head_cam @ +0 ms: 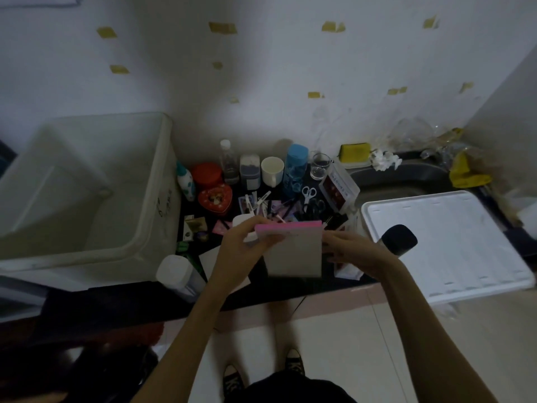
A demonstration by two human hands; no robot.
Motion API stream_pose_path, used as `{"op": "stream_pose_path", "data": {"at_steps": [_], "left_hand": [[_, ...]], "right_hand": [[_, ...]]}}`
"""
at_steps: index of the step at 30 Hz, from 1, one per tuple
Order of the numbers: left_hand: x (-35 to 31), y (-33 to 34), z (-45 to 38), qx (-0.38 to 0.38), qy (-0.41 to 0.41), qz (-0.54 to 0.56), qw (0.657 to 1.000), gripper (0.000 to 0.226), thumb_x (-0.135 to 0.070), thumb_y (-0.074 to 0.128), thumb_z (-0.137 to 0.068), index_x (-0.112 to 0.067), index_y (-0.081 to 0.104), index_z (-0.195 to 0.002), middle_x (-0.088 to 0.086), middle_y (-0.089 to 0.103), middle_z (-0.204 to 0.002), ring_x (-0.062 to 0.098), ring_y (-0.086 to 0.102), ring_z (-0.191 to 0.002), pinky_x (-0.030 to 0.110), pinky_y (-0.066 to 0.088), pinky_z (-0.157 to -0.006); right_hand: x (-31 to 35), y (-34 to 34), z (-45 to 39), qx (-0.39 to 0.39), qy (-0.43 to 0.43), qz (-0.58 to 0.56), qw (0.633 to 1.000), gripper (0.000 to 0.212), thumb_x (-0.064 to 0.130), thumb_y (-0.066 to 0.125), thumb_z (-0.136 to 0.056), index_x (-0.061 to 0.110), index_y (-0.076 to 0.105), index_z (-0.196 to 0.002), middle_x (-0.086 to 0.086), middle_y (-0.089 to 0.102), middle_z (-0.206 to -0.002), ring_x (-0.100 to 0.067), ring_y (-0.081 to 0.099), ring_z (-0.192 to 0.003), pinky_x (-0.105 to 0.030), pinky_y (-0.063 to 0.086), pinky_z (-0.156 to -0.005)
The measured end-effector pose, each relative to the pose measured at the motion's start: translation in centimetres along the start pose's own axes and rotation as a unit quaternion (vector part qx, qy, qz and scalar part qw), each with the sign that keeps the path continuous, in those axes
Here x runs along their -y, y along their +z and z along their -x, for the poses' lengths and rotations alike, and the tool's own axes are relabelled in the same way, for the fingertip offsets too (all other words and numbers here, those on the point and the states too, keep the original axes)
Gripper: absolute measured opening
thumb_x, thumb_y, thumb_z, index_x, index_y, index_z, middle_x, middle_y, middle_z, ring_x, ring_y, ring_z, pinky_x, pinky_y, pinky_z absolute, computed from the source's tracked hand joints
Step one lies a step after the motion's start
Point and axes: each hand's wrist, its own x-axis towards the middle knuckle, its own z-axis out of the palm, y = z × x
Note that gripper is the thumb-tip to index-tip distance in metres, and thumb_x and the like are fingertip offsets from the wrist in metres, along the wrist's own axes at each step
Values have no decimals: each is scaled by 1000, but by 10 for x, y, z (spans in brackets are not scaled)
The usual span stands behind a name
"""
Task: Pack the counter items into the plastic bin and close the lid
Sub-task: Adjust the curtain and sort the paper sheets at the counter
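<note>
**Both hands on pink-edged pad above counter; bin open at left, lid at right**

The person holds a flat pad (pixel 293 251) with a pink top edge and a grey face, raised over the near edge of the dark counter (pixel 139 295). The left hand (pixel 242 251) grips the pad's left side, thumb and fingers curled round the top-left corner. The right hand (pixel 353 253) grips the pad's right edge, fingers curled behind it. The pad is upright, slightly tilted.

The plastic bin (pixel 84 196) sits at the left end of the counter, open, translucent white, no items visible inside. Its white lid (pixel 447 242) lies flat at the right, over the sink (pixel 398 178), well apart from the bin.

Items on the counter between bin and sink:
- far row: teal-white bottle (pixel 186 181), red round tin (pixel 207 173), clear bottle (pixel 229 161), square jar (pixel 250 171), white mug (pixel 272 171), blue bottle (pixel 295 167), glass cup (pixel 319 165)
- heart-shaped tin (pixel 215 199), near the red tin
- scissors (pixel 309 194) and a pile of small cards and pens, partly hidden behind the pad
- clear flat box with red contents (pixel 338 187), tilted, just beside the sink
- white-capped bottle (pixel 177 273) at the near edge, left of the left hand
- black cylinder (pixel 399 238) just right of the right hand, overlapping the lid's near-left corner

A yellow sponge (pixel 355 152) sits at the sink's far rim. The frame is dim; small items are blurred.
</note>
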Motion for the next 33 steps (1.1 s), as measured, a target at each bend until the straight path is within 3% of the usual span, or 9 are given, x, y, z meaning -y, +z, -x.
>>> {"op": "stream_pose_path", "data": {"at_steps": [4, 9, 14, 16, 20, 22, 27, 31, 33], "left_hand": [[12, -13, 10, -19, -113, 30, 993, 18, -27, 72, -84, -12, 69, -94, -7, 72, -91, 11, 69, -90, 31, 59, -80], [29, -17, 31, -74, -237, 110, 962, 19, -24, 71, -88, -25, 69, -106, -6, 74, -101, 17, 70, -96, 38, 61, -79], [60, -14, 75, -53, -399, 351, 846, 33, -29, 59, -94, -19, 59, -126, 13, 69, -119, 32, 66, -109, 51, 53, -94], [75, -16, 92, -79, -414, 385, 821, 39, -22, 59, -94, -14, 55, -132, 16, 66, -123, 36, 63, -113, 51, 52, -95], [93, -24, 118, -146, -427, 392, 802, 34, -15, 57, -95, -12, 57, -129, 14, 69, -119, 35, 64, -111, 50, 50, -98], [99, -30, 133, -160, -435, 389, 796, 29, -14, 55, -96, -14, 58, -125, 12, 71, -115, 33, 66, -108, 51, 48, -99], [109, -43, 162, -184, -460, 375, 783, 45, -19, 63, -90, -12, 54, -133, 17, 66, -123, 39, 61, -115, 55, 46, -102], [112, -48, 172, -206, -467, 373, 775, 44, -19, 64, -90, -11, 55, -133, 17, 68, -120, 38, 62, -113, 53, 48, -100], [112, -51, 175, -215, -472, 376, 768, 43, -19, 63, -90, -10, 55, -132, 17, 68, -120, 38, 62, -113, 52, 49, -98]], "right_hand": [[-1, 22, -5, 57, -34, -133, 989, 66, 62, 20, -96, 19, 62, -125, -1, 67, -126, -15, 61, -120, -35, 45, -104], [-9, 58, -21, 106, -111, -36, 987, 36, 22, 56, -97, 18, 55, -133, -4, 67, -123, -20, 64, -114, -46, 53, -97], [-25, 100, -46, 109, -62, -74, 989, 33, 21, 63, -94, 20, 60, -127, -1, 71, -116, -17, 68, -106, -39, 57, -88], [-32, 115, -59, 90, -36, -59, 994, 29, 26, 63, -94, 21, 63, -123, 0, 71, -113, -17, 69, -103, -38, 58, -87], [-59, 140, -98, -70, 7, -23, 997, 17, 20, 60, -96, 11, 71, -105, -4, 74, -95, -18, 71, -89, -26, 57, -76], [-79, 150, -117, -105, 42, 24, 993, 14, 21, 64, -93, 14, 70, -104, -4, 73, -100, -18, 69, -90, -29, 56, -80], [-108, 189, -142, -124, 51, 133, 982, 59, 39, 79, -77, 9, 58, -123, -6, 63, -115, -23, 63, -105, -38, 53, -92], [-114, 213, -162, -154, 58, 137, 977, 74, 55, 82, -61, 13, 57, -116, -9, 62, -117, -25, 64, -100, -41, 56, -87], [-102, 220, -162, -174, 91, 129, 972, 77, 47, 84, -66, 9, 51, -123, -10, 58, -121, -28, 62, -106, -40, 54, -88]]}}
